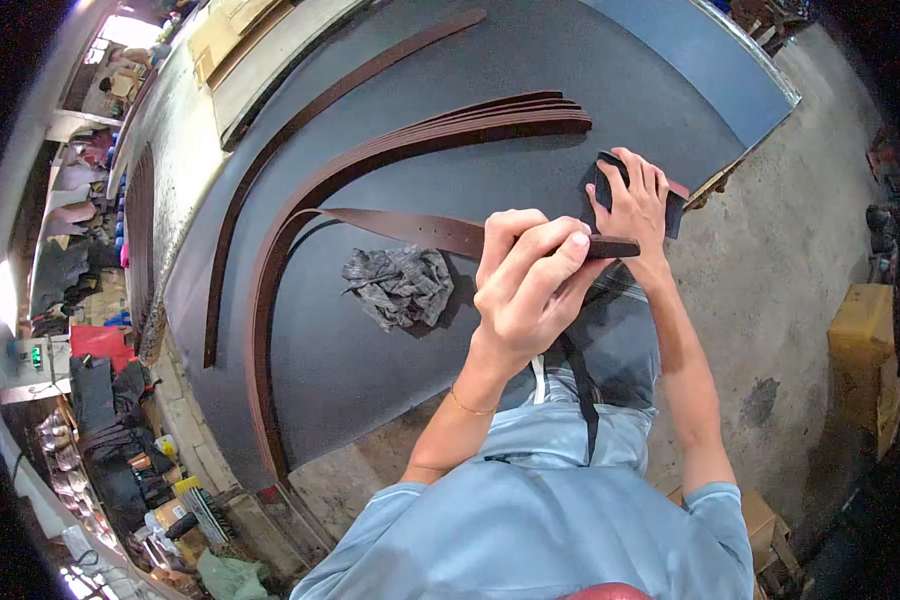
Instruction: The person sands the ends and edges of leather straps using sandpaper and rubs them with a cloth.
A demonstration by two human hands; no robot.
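Observation:
My left hand (530, 285) is closed around a dark brown leather belt strap (410, 228), near the end that points right. The rest of this strap runs left and meets a stack of brown belt straps (330, 185) on the dark table (370, 390). At the table's right edge my right hand (632, 205) curls its fingers over a dark, flat object (675, 215), mostly hidden under the palm. A crumpled grey-black cloth (398, 288) lies on the table left of my left hand. One single brown strap (260, 170) lies apart, beyond the stack.
Leather pieces, brushes (205, 515) and other supplies crowd the left side. Cardboard (220, 45) lies at the back left. A blue panel (690, 60) covers the table's far right part. Cardboard boxes (860, 340) stand on the concrete floor at right.

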